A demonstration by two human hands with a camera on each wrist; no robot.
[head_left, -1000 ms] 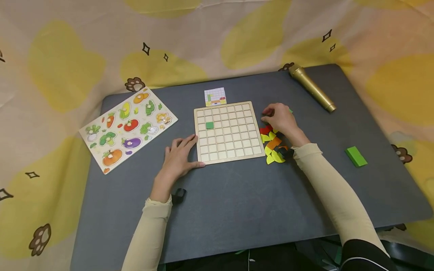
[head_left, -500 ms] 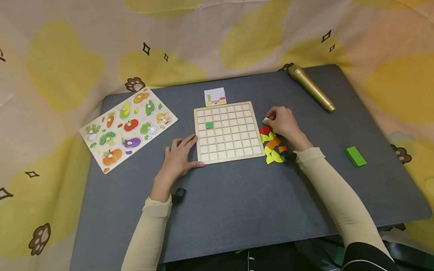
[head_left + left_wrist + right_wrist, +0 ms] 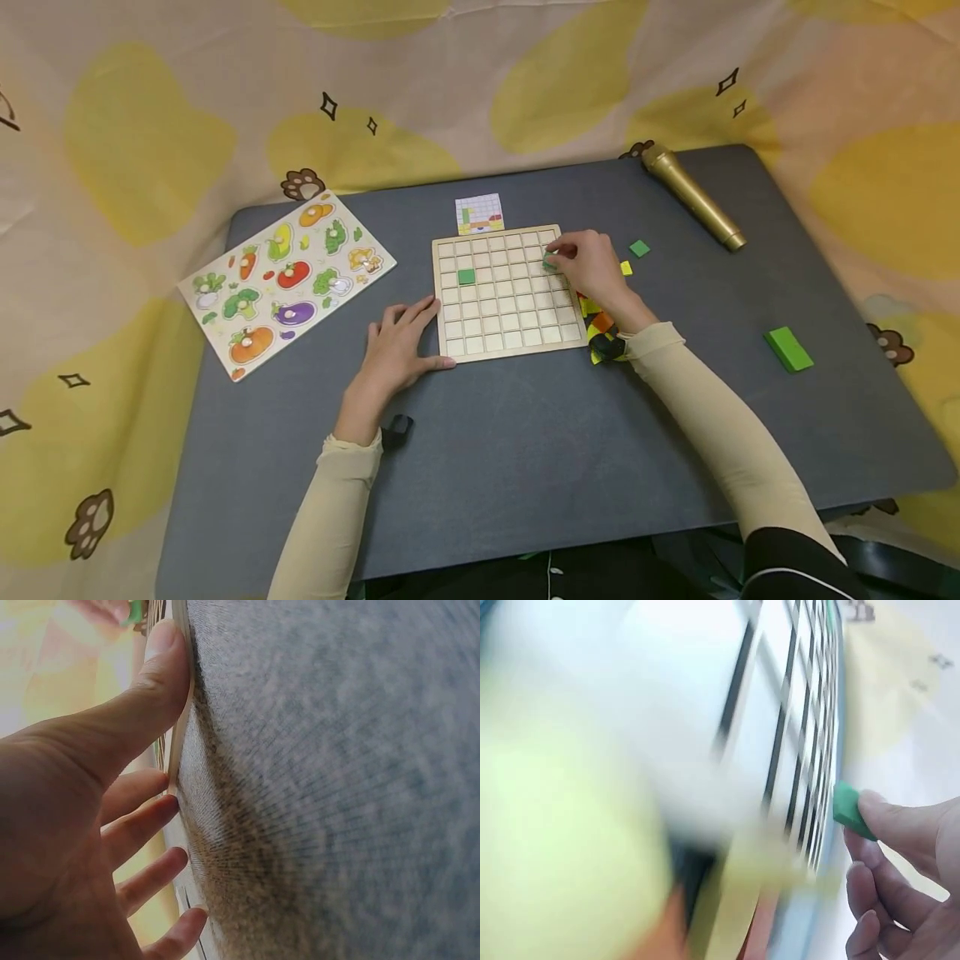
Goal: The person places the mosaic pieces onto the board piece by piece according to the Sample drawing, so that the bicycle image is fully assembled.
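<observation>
A wooden grid board (image 3: 502, 302) lies mid-table, with one green square tile (image 3: 467, 277) seated in a cell at its upper left. My right hand (image 3: 592, 265) is over the board's upper right edge and pinches a green tile (image 3: 850, 810) between thumb and forefinger. At the board's lower left corner, my left hand (image 3: 399, 343) rests with fingers spread. Its thumb (image 3: 161, 671) and fingertips touch the board's side. Behind the board lies a small pattern card (image 3: 480, 214) printed with a coloured grid. Several yellow, orange and red pieces (image 3: 602, 322) sit right of the board, partly hidden by my right wrist.
A vegetable puzzle board (image 3: 287, 283) lies at the left. A gold microphone (image 3: 693, 197) rests at the back right, and a green block (image 3: 788, 348) farther right. Another loose green tile (image 3: 639, 248) and a yellow piece (image 3: 626, 267) lie beyond my right hand.
My right hand has picked up a green tile beside the loose pieces and moved left with it over the board's right edge. My left hand stays at the board's corner.
</observation>
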